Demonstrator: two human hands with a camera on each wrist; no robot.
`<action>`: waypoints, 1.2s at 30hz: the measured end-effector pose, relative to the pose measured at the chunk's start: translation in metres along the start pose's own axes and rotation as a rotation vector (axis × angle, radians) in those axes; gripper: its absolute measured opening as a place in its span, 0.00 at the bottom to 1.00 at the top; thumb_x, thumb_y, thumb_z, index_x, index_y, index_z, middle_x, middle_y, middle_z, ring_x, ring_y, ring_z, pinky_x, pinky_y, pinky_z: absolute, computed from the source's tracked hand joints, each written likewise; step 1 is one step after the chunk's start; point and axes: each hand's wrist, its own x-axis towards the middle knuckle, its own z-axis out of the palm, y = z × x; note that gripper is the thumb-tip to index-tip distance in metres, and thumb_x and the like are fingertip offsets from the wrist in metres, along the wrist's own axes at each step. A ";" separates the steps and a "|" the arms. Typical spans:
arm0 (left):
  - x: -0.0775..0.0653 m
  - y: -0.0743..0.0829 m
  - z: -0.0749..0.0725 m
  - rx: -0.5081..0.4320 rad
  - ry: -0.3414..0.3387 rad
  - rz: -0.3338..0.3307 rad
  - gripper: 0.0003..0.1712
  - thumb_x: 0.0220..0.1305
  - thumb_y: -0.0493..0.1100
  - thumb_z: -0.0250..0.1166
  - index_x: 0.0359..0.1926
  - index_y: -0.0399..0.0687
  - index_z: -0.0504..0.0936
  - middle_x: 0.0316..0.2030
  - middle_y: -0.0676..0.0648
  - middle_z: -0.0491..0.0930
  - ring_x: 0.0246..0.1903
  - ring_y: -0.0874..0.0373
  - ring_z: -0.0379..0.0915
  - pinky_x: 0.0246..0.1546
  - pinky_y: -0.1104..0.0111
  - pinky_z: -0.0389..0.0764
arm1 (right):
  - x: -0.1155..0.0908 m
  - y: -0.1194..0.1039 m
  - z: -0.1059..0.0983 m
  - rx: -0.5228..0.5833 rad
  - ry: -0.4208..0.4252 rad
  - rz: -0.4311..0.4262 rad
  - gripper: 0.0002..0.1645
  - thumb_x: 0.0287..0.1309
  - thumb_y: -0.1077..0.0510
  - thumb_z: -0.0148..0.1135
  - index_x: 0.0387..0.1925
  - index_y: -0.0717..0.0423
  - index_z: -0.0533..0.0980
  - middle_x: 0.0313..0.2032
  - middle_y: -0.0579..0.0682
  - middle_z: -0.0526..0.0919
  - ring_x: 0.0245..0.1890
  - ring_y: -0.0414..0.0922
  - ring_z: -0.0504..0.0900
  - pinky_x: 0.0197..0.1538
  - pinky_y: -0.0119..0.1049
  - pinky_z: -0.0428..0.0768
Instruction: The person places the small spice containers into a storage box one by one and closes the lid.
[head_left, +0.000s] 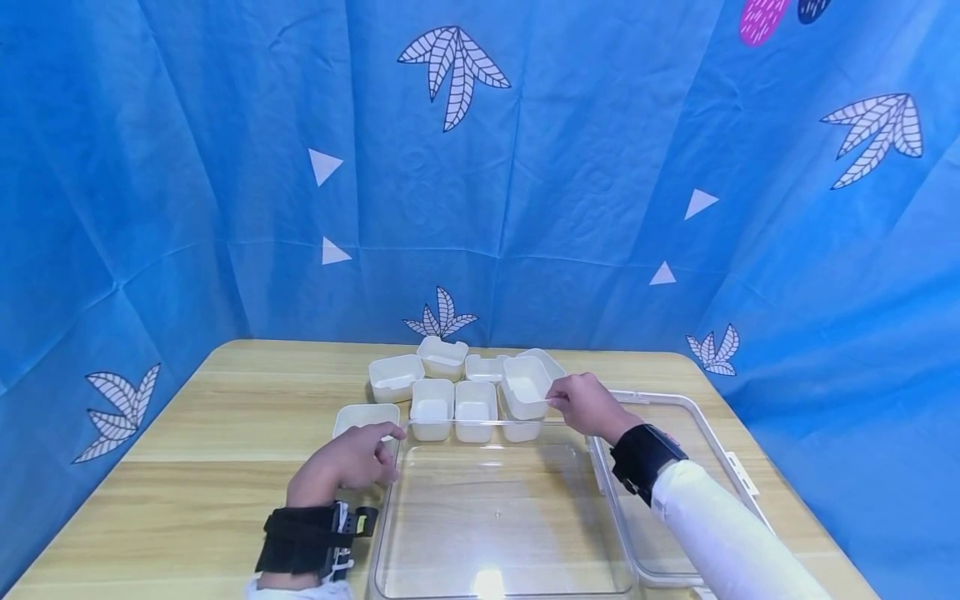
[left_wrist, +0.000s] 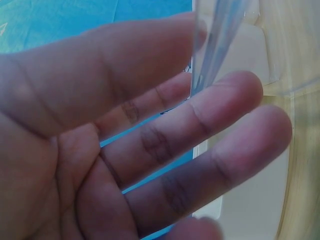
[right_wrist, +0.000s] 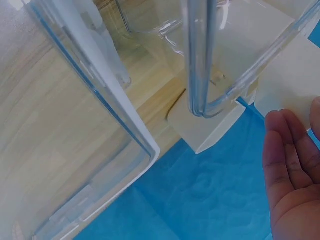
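My right hand (head_left: 585, 406) pinches the edge of a small white plastic container (head_left: 525, 385), held tilted above other containers behind the box. In the right wrist view, the fingers (right_wrist: 285, 165) lie against its pale wall (right_wrist: 290, 82). A large clear plastic box (head_left: 495, 517) stands in front of me. At its far left corner my left hand (head_left: 348, 458) grips the rim, the clear wall between thumb and fingers (left_wrist: 235, 95) in the left wrist view. Several white containers (head_left: 433, 408) stand behind the box; one (head_left: 365, 415) is beside the left hand, partly hidden by it.
A clear lid (head_left: 675, 433) with a white frame and side latches lies to the right of the box, under the right forearm. The wooden table (head_left: 187, 467) ends at a blue patterned cloth (head_left: 525, 208) at the back and sides.
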 end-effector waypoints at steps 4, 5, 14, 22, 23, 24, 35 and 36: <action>0.000 0.000 0.000 -0.002 0.002 0.000 0.32 0.53 0.29 0.69 0.60 0.38 0.71 0.26 0.49 0.75 0.22 0.55 0.68 0.24 0.66 0.70 | -0.001 0.000 -0.003 0.001 0.019 -0.019 0.05 0.58 0.69 0.64 0.29 0.60 0.83 0.25 0.47 0.83 0.24 0.37 0.77 0.32 0.33 0.80; 0.000 0.000 0.000 -0.003 0.003 0.000 0.32 0.53 0.29 0.69 0.60 0.38 0.71 0.26 0.49 0.75 0.22 0.55 0.68 0.24 0.66 0.70 | -0.002 0.000 -0.004 0.003 0.025 -0.021 0.05 0.58 0.69 0.64 0.29 0.60 0.83 0.25 0.47 0.83 0.24 0.37 0.78 0.32 0.33 0.80; 0.000 0.001 0.000 0.001 0.011 0.007 0.31 0.53 0.29 0.69 0.59 0.38 0.72 0.26 0.49 0.75 0.23 0.55 0.69 0.24 0.66 0.70 | -0.007 -0.002 -0.010 0.022 0.122 -0.050 0.05 0.61 0.68 0.62 0.32 0.61 0.83 0.27 0.50 0.84 0.22 0.38 0.74 0.31 0.36 0.79; 0.000 0.000 0.000 0.006 -0.001 0.002 0.32 0.54 0.29 0.69 0.60 0.38 0.71 0.26 0.49 0.75 0.23 0.55 0.68 0.24 0.66 0.69 | -0.014 -0.004 -0.013 0.015 0.178 -0.026 0.05 0.62 0.68 0.61 0.34 0.60 0.82 0.29 0.49 0.83 0.26 0.40 0.78 0.32 0.36 0.80; 0.000 0.001 0.000 0.007 -0.001 0.003 0.31 0.54 0.29 0.69 0.60 0.38 0.71 0.26 0.49 0.75 0.23 0.55 0.69 0.24 0.66 0.70 | -0.015 -0.003 -0.013 0.007 0.188 -0.035 0.05 0.62 0.68 0.61 0.34 0.60 0.82 0.29 0.50 0.83 0.27 0.41 0.79 0.33 0.37 0.80; 0.001 0.001 0.000 0.009 -0.003 0.004 0.31 0.54 0.29 0.69 0.60 0.38 0.71 0.26 0.49 0.75 0.24 0.55 0.69 0.25 0.66 0.70 | -0.016 -0.002 -0.013 -0.001 0.201 -0.049 0.05 0.61 0.69 0.61 0.34 0.60 0.82 0.29 0.50 0.83 0.28 0.42 0.80 0.34 0.38 0.81; 0.001 -0.002 0.000 0.014 0.002 0.017 0.32 0.53 0.30 0.69 0.60 0.37 0.71 0.27 0.50 0.75 0.26 0.56 0.70 0.28 0.65 0.71 | -0.029 0.000 -0.008 -0.053 0.356 -0.199 0.06 0.56 0.72 0.63 0.31 0.60 0.79 0.27 0.49 0.80 0.27 0.43 0.79 0.34 0.39 0.81; 0.002 -0.002 0.000 0.012 0.000 0.018 0.32 0.53 0.29 0.69 0.60 0.37 0.71 0.27 0.49 0.75 0.26 0.56 0.70 0.28 0.65 0.71 | -0.031 -0.001 -0.009 -0.048 0.357 -0.202 0.06 0.56 0.72 0.63 0.31 0.60 0.79 0.26 0.48 0.80 0.26 0.42 0.78 0.33 0.38 0.81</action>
